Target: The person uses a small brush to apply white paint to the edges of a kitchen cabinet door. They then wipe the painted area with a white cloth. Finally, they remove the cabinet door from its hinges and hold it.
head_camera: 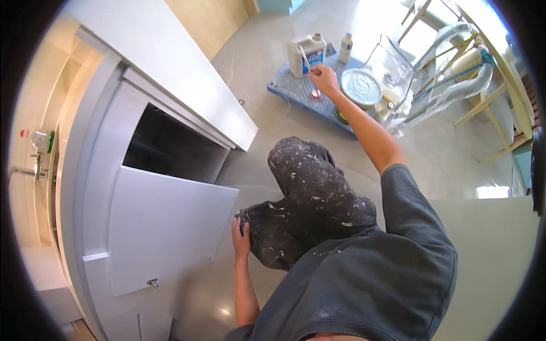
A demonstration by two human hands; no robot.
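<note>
My right hand (324, 79) reaches out over a blue platform trolley (282, 87), closed around a slim white stick-like tool (305, 59) held tilted. What is at the tool's lower end is too small to tell; a small red-and-white item (315, 93) lies beneath it. Just right of that hand stands a round tub (361, 87) with a pale, streaky top. A white plastic jug (297, 55) with a blue label is behind the hand. My left hand (241, 238) rests on my bent left knee in paint-spattered dark trousers (307, 213), fingers apart and holding nothing.
To my left, a white cabinet's door (170, 226) hangs open beside a dark opening (170, 143). A white panel (179, 64) juts out above it. The trolley also carries a small bottle (346, 47) and clear plastic sheeting (390, 64). Its wrapped handle (456, 96) stands near wooden furniture (495, 115).
</note>
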